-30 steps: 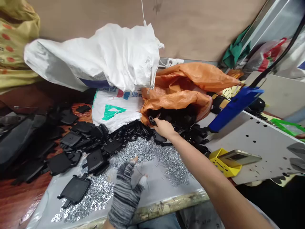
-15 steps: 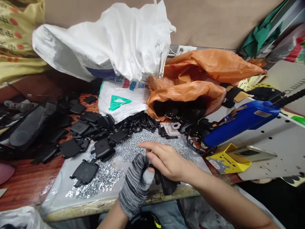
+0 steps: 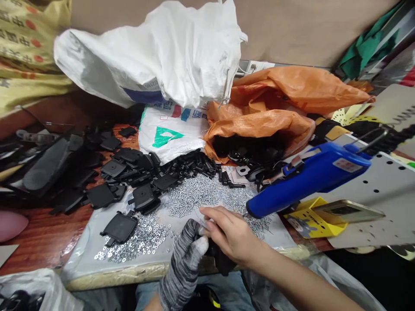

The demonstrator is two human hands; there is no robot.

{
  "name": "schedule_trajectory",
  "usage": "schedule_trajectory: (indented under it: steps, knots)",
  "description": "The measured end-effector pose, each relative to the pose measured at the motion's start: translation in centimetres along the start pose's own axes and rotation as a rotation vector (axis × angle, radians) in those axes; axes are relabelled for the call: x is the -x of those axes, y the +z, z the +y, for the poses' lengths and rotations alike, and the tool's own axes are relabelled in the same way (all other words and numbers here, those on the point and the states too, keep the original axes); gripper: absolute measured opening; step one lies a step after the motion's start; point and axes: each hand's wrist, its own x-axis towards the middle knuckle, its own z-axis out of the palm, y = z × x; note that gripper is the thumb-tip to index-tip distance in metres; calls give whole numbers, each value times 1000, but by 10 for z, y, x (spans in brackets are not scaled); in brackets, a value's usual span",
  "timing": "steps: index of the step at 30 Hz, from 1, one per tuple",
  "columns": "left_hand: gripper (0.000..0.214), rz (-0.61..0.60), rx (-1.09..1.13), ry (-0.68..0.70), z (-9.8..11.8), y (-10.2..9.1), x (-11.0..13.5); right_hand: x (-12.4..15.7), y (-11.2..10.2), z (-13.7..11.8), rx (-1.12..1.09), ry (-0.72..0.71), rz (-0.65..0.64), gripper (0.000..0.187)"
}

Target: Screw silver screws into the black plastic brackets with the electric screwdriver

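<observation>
Filling the top of the frame is a plain tan wall point(image 3: 292, 39), and below it runs a reddish-brown wooden tabletop point(image 3: 42, 242), pretty crowded tbh. A plastic-wrapped grey mat point(image 3: 82, 259) covers its front middle. Biggest container is a crumpled white sack point(image 3: 191, 52), upper centre, bulging over a printed sack point(image 3: 191, 138) with a green logo. Right of those, an orange sack point(image 3: 269, 123) gapes open with dark parts inside, and there's a yellow sack point(image 3: 35, 52) upper left. A white bag point(image 3: 48, 280) at lower left has black stuff in it too. Blue tool point(image 3: 311, 179) slants across the right side.

Both hands are lower centre: the left hand point(image 3: 186, 255), in a striped glove, is curled around a black part point(image 3: 223, 263) just off the mat's front edge. The right hand point(image 3: 231, 235), bare, lies over that part; can't tell what its fingers pinch. Small yellow holder point(image 3: 306, 226) at right has a phone point(image 3: 353, 212) leaning in it. Black plates point(image 3: 119, 226) sit left, then loose screws point(image 3: 191, 194) mid-mat, and tiny washers point(image 3: 145, 237) left of the glove.
</observation>
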Motion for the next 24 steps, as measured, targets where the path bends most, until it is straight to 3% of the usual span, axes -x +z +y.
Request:
schedule_trajectory:
  steps: [3,7,11,14,19,24]
  knots:
    - [32,-126,19,-62,7,-17,4,-2,7,17,-340,193,-17,27]
    - [37,-144,-28,-135,10,-37,10,-13,26,56,-29,431,-196,17]
    - [33,-282,-81,-43,4,-43,13,-18,50,80,128,437,-336,18]
    - [33,-225,-180,23,-1,-42,11,-18,52,85,129,407,-368,26]
    - [31,-24,-190,-100,-2,-33,7,-18,42,88,93,365,-399,28]
    - [32,11,-124,-120,2,-30,4,-18,39,84,99,377,-396,24]
